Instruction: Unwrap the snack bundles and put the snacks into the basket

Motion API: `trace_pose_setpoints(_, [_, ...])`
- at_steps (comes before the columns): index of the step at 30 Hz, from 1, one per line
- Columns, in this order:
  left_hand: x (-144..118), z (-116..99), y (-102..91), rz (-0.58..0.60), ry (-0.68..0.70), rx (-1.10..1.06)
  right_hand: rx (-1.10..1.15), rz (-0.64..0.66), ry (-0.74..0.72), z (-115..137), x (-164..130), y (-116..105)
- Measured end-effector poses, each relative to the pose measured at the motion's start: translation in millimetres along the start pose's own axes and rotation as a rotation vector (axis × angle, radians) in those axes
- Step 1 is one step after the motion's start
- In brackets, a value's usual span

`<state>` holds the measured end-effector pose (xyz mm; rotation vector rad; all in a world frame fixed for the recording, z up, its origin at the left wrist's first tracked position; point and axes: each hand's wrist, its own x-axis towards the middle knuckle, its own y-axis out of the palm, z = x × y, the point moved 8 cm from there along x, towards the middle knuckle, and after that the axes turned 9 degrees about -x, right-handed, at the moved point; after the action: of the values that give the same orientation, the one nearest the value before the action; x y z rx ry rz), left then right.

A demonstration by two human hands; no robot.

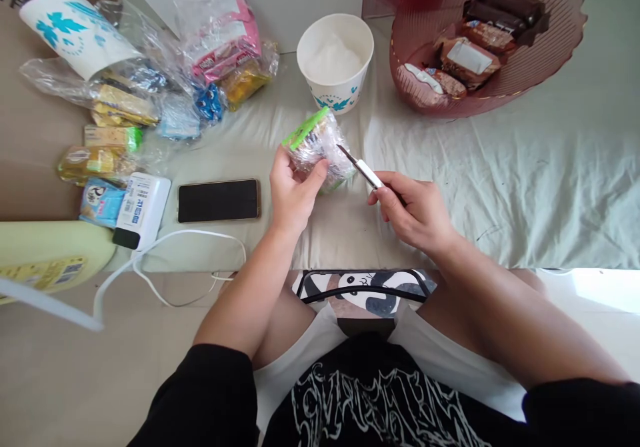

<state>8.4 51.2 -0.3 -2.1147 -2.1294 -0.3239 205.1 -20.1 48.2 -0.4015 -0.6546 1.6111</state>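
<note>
1. A phone [219,200] is seen left of the packet [320,147].
2. The packet is gripped by the left hand [293,190], below the cup [335,60].
3. A knife [361,167], tip at the packet, is clasped in the right hand [413,210].

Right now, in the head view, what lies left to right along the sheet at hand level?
White power bank → black phone → left hand holding a clear snack packet → small knife → right hand gripping it.
</note>
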Motion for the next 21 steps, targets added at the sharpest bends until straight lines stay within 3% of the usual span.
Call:
trace_pose_setpoints(4, [-4, -11, 23.6, 0.079, 0.052, 0.094, -0.026, -0.025, 0.035, -8, 3, -4])
trace_pose_setpoints(6, [-2, -13, 23.7, 0.065, 0.058, 0.139, -0.067, -0.003, 0.026, -9, 5, -2])
trace_pose_setpoints(10, [13, -20, 0.3, -0.029, 0.096, 0.204, -0.156, 0.060, -0.001, -9, 6, 1])
trace_pose_setpoints(13, [23, -21, -17.2, -0.028, 0.093, 0.248, -0.162, 0.054, -0.007, -13, 7, -5])
trace_pose_setpoints(17, [20, -12, -21.3, -0.007, 0.039, 0.261, -0.334, -0.163, 0.054, -35, 10, -30])
trace_pose_setpoints(21, [-1, -5, 5.0, 0.071, -0.031, 0.210, -0.577, -0.326, 0.123, -59, 12, -44])
